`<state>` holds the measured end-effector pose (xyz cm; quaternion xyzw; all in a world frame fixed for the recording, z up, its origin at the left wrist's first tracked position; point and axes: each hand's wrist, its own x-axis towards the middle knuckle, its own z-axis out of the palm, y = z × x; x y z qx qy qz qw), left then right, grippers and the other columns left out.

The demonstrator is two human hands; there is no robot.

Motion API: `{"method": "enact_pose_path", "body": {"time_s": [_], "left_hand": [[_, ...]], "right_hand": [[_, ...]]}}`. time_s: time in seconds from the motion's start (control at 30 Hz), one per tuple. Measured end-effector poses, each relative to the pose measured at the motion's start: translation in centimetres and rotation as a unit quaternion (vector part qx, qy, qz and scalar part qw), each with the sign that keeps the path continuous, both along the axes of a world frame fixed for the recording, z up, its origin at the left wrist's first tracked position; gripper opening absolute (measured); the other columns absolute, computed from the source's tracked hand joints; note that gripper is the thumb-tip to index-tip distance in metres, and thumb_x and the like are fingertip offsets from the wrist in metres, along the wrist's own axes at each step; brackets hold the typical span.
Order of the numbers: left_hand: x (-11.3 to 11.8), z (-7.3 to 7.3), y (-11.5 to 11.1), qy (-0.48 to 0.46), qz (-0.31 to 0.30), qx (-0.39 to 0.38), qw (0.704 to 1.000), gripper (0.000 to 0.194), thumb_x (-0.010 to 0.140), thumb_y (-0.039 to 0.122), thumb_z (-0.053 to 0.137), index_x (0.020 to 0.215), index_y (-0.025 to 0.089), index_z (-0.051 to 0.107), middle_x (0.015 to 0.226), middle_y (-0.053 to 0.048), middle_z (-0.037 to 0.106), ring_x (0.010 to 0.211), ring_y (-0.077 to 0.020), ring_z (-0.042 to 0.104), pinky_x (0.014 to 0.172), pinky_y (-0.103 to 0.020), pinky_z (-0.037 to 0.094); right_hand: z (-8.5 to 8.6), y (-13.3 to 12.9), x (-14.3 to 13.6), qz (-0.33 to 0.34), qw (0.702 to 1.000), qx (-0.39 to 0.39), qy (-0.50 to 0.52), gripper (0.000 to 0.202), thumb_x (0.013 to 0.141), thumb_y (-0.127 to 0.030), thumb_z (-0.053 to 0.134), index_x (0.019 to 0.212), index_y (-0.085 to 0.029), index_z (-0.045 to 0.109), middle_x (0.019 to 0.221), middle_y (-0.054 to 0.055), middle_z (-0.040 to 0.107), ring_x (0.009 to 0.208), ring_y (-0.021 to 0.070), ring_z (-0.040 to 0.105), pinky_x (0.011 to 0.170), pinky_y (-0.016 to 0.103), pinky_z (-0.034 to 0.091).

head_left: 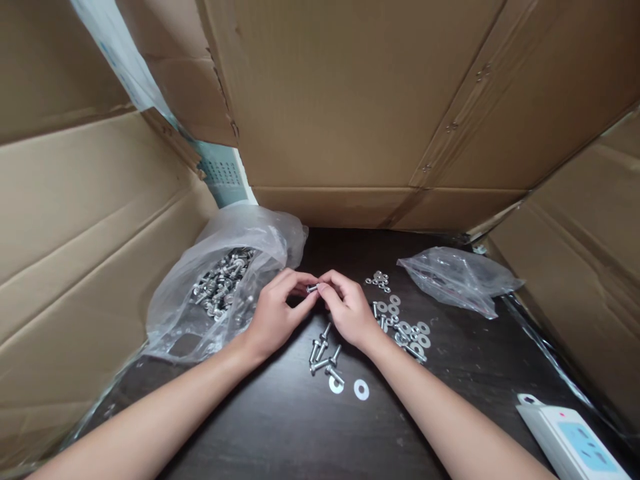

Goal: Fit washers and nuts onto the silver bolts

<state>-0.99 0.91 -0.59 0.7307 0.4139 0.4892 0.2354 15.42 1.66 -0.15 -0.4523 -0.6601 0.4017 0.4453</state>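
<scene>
Both hands meet over the middle of the dark table, pinching a small metal bolt (312, 289) between their fingertips. My left hand (280, 307) closes on it from the left, my right hand (347, 307) from the right. Fingers partly cover the bolt, so I cannot tell whether a nut or washer is on it. Just below the hands lie several loose bolts (325, 353). Two flat washers, one of them a bare washer (361, 389), rest nearer to me. To the right of my right hand is a mixed pile of bolts and washers (405, 331), with small nuts (379, 281) behind it.
An open plastic bag (170, 300) full of bolts stands at the left. A flatter clear bag (455, 277) lies at the back right. The white power strip (570, 433) sits at the front right. Cardboard walls (340, 100) enclose the table's back and sides.
</scene>
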Motion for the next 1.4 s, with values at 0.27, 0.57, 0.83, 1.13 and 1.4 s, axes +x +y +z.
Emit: {"method": "enact_pose_path", "body": {"time_s": [0.27,0.57,0.83,1.13,1.4], "left_hand": [[-0.03,-0.08,0.01,0.003,0.0,0.002,1.0,0.008,0.094,0.019,0.069,0.101,0.019,0.071,0.094,-0.004,0.069,0.081,-0.0161,0.071,0.076,-0.029,0.064],[-0.01,0.25,0.04,0.03,0.006,0.013,0.999,0.008,0.095,0.02,0.069,0.101,0.02,0.073,0.091,-0.003,0.07,0.078,-0.0156,0.069,0.073,-0.028,0.062],[-0.04,0.29,0.18,0.042,0.015,0.022,0.999,0.009,0.093,0.019,0.069,0.1,0.021,0.074,0.089,-0.003,0.071,0.077,-0.0155,0.069,0.072,-0.027,0.062],[0.03,0.27,0.16,0.044,0.011,0.021,0.999,0.011,0.092,0.016,0.069,0.103,0.02,0.073,0.093,-0.003,0.072,0.079,-0.0147,0.07,0.074,-0.026,0.062],[0.03,0.22,0.2,0.04,0.001,0.002,0.999,0.011,0.092,0.016,0.069,0.102,0.019,0.072,0.094,-0.004,0.071,0.08,-0.0149,0.071,0.074,-0.026,0.063]], "right_hand": [[-0.19,0.06,0.12,0.005,1.0,-0.002,0.014,0.014,0.09,-0.031,0.054,0.087,-0.021,0.063,0.078,0.002,0.065,0.068,0.0161,0.057,0.06,0.027,0.044],[-0.04,0.14,0.1,-0.002,1.0,0.015,0.002,0.012,0.09,-0.026,0.052,0.082,-0.021,0.06,0.078,0.001,0.063,0.07,0.0162,0.058,0.065,0.028,0.046],[0.0,0.25,0.09,-0.003,0.999,0.032,-0.007,0.014,0.091,-0.023,0.05,0.079,-0.021,0.058,0.077,0.001,0.062,0.07,0.016,0.057,0.066,0.028,0.043],[0.12,0.29,0.08,-0.006,1.0,0.025,-0.013,0.022,0.094,-0.027,0.051,0.072,-0.022,0.053,0.069,-0.002,0.054,0.063,0.014,0.05,0.061,0.026,0.039],[-0.06,0.38,-0.03,-0.014,0.999,0.027,-0.009,0.026,0.094,-0.029,0.051,0.069,-0.021,0.052,0.065,-0.003,0.051,0.061,0.013,0.048,0.059,0.026,0.037]]}}
